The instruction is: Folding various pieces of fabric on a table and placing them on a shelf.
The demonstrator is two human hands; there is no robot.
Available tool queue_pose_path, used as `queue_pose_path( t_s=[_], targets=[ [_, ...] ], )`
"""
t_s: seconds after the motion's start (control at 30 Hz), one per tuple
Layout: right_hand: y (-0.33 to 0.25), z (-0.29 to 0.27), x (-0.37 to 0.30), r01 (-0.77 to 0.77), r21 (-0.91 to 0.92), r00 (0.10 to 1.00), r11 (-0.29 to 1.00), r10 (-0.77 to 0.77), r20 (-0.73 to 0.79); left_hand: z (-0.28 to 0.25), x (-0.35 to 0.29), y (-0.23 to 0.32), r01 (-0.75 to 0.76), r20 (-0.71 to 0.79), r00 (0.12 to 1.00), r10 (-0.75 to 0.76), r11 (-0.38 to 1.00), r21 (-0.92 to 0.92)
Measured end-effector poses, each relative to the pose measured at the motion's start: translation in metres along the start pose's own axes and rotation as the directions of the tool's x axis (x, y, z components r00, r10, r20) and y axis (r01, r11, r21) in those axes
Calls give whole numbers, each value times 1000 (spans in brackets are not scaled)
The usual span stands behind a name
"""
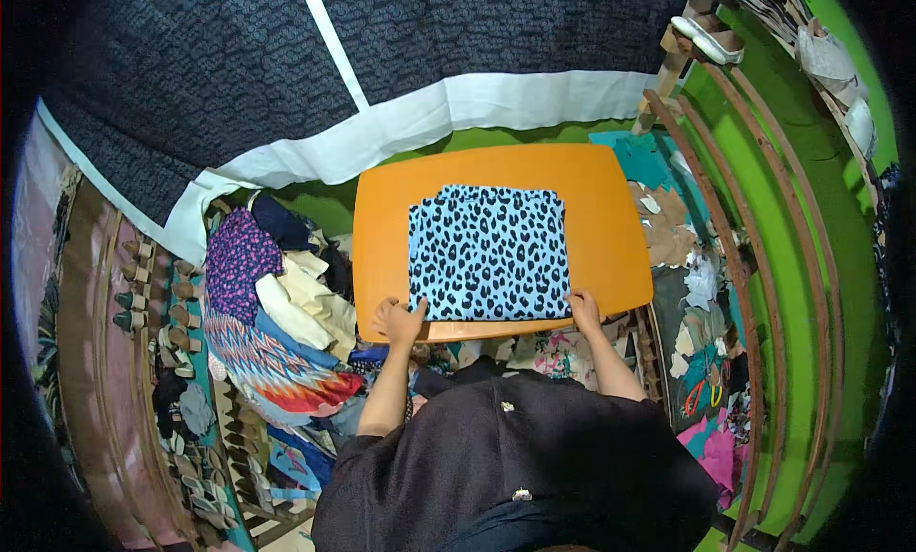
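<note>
Cloth (489, 256), light blue with black leopard-type spots, folded on an orange table (611, 232).
Form: near-rectangular, layered and laid flat toward the near table edge; side edges nearly straight, a narrower layer projecting at the far edge. Surface: woven-looking, mostly smooth, slightly uneven along the far fold. Table: smooth top with rounded corners. Left hand (399, 321): fingers partly spread, thumb at the near left corner. Right hand (584, 311): fingers partly curled at the near right corner. Whether either hand pinches the edge cannot be told.
</note>
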State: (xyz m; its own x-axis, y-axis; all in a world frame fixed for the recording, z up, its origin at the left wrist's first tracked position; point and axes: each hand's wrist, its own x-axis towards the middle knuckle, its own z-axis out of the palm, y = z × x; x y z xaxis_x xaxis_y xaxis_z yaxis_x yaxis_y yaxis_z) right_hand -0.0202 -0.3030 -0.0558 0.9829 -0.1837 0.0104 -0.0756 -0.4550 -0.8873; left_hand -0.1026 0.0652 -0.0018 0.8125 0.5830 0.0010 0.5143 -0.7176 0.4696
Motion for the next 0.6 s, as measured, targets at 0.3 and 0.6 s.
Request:
queue_pose_path(
  t_s=[0.3,0.6],
  targets=[
    [3,20,88,-156,-154,951,976,191,245,14,54,28,157,126,981,-149,986,-56],
    [-85,46,72,172,-342,975,924,-210,-76,28,63,34,-110,-263,965,20,936,-334]
  ],
)
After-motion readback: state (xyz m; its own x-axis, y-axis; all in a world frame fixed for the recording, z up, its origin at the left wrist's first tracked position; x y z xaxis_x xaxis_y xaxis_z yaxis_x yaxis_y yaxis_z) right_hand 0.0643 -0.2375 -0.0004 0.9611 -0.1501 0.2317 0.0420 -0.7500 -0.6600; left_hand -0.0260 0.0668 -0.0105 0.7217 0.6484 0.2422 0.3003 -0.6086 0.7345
